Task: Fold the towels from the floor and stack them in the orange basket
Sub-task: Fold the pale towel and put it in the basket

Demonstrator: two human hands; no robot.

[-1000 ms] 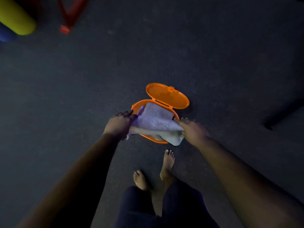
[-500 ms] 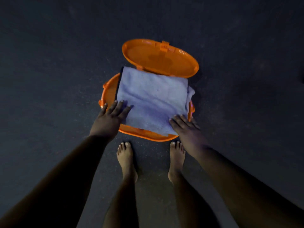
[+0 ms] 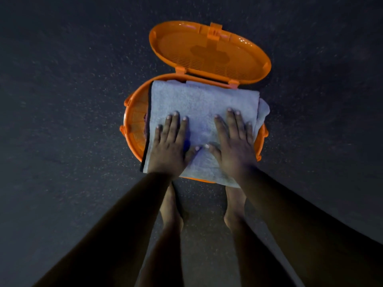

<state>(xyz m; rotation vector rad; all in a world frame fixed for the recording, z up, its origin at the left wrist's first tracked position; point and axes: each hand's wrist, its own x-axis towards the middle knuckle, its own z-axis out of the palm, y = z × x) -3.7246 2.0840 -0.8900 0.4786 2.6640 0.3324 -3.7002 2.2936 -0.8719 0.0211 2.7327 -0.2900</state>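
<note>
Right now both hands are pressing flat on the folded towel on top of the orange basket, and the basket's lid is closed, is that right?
Not quite: the lid is open, hinged back behind the orange basket, as the head view shows. The rest holds: the left hand and right hand press flat on the folded towel.

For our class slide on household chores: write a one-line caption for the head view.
Both hands, left hand and right hand, press a folded grey towel flat onto the open orange basket.
</note>
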